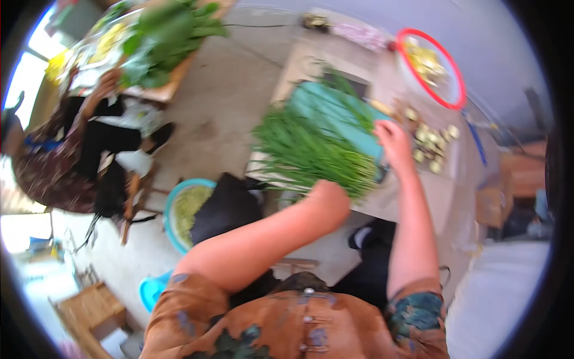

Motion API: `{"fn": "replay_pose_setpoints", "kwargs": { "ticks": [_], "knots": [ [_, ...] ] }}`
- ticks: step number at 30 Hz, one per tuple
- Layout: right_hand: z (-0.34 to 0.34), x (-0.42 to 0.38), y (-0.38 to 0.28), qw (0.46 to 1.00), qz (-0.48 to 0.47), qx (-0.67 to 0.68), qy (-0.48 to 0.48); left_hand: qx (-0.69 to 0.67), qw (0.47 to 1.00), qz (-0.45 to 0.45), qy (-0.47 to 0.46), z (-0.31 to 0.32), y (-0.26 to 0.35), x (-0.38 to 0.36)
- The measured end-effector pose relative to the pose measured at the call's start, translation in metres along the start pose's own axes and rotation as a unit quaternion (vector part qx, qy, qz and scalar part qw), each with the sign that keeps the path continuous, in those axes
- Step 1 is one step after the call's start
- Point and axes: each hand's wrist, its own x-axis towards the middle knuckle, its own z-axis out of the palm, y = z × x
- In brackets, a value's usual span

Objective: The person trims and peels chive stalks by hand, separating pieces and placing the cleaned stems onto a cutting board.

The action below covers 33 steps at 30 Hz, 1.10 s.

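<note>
A large bunch of long green stalks lies on a low table, its pale ends toward the right. My left hand rests at the near edge of this bunch, its fingers hidden and blurred. My right hand is closed at the pale ends of a smaller bunch of green stalks, to the right of a teal board. The smaller bunch lies across this board, beyond the large one.
A red-rimmed bowl and cut pale pieces are at the right. Beside my leg stands a teal-rimmed basin. A seated person at the left has hands near leafy greens. A wooden stool stands lower left.
</note>
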Motion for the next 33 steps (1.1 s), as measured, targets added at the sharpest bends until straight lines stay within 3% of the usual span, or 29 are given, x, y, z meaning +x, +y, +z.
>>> {"fn": "replay_pose_setpoints", "kwargs": {
  "ticks": [3, 5, 8, 10, 11, 13, 14, 16, 17, 19, 22, 24, 26, 27, 28, 29, 31, 32, 33],
  "knots": [
    [0.023, -0.046, -0.069, 0.983, -0.045, 0.002, -0.177, -0.035, 0.999, 0.001, 0.015, 0.003, 0.002, 0.013],
    [0.047, -0.077, -0.096, 0.924, -0.263, -0.046, -0.274, -0.037, 0.975, 0.081, 0.204, 0.040, -0.002, 0.030],
    [0.053, -0.091, -0.104, 0.902, -0.228, -0.041, -0.365, -0.121, 0.963, 0.053, 0.235, 0.119, 0.009, 0.080],
    [0.044, -0.085, -0.091, 0.909, -0.114, -0.031, -0.399, -0.210, 0.939, 0.056, 0.267, 0.133, 0.010, 0.081],
    [0.039, -0.085, -0.087, 0.906, -0.119, -0.028, -0.404, -0.208, 0.939, 0.048, 0.269, 0.123, 0.006, 0.076],
    [0.029, -0.082, -0.083, 0.930, -0.070, -0.050, -0.358, -0.185, 0.970, 0.081, 0.136, 0.016, -0.007, 0.015],
    [0.027, -0.084, -0.080, 0.927, -0.075, -0.049, -0.365, -0.228, 0.966, 0.053, 0.109, 0.001, -0.009, 0.000],
    [0.021, -0.088, -0.075, 0.944, -0.123, -0.132, -0.276, -0.193, 0.975, 0.026, 0.108, 0.005, -0.021, -0.010],
    [0.016, -0.087, -0.071, 0.943, -0.127, -0.129, -0.280, -0.156, 0.982, 0.007, 0.102, 0.007, -0.023, -0.015],
    [0.008, -0.088, -0.067, 0.895, -0.170, -0.282, -0.301, -0.124, 0.981, -0.030, 0.143, -0.002, -0.014, -0.055],
    [0.000, -0.092, -0.062, 0.905, -0.160, -0.267, -0.290, -0.041, 0.987, -0.077, 0.136, -0.007, 0.006, -0.109],
    [-0.009, -0.088, -0.054, 0.907, -0.169, -0.264, -0.281, -0.205, 0.912, 0.037, 0.354, 0.003, 0.026, -0.152],
    [-0.017, -0.086, -0.043, 0.917, -0.140, -0.268, -0.260, -0.421, 0.826, 0.030, 0.373, 0.024, 0.055, -0.197],
    [-0.021, -0.085, -0.037, 0.915, -0.150, -0.264, -0.266, -0.565, 0.756, 0.007, 0.330, 0.043, 0.068, -0.219],
    [-0.024, -0.083, -0.031, 0.913, -0.145, -0.274, -0.264, -0.708, 0.624, 0.014, 0.330, 0.063, 0.085, -0.238],
    [-0.027, -0.081, -0.025, 0.911, -0.139, -0.284, -0.263, -0.705, 0.622, 0.007, 0.341, 0.084, 0.101, -0.256],
    [-0.029, -0.080, -0.018, 0.908, -0.143, -0.286, -0.272, -0.869, 0.341, -0.044, 0.354, 0.123, 0.126, -0.289],
    [-0.029, -0.080, -0.017, 0.911, -0.125, -0.283, -0.275, -0.865, 0.340, -0.046, 0.367, 0.137, 0.135, -0.304],
    [-0.029, -0.079, -0.015, 0.914, -0.107, -0.279, -0.274, -0.883, 0.284, -0.011, 0.373, 0.147, 0.141, -0.317]
  ]
}}
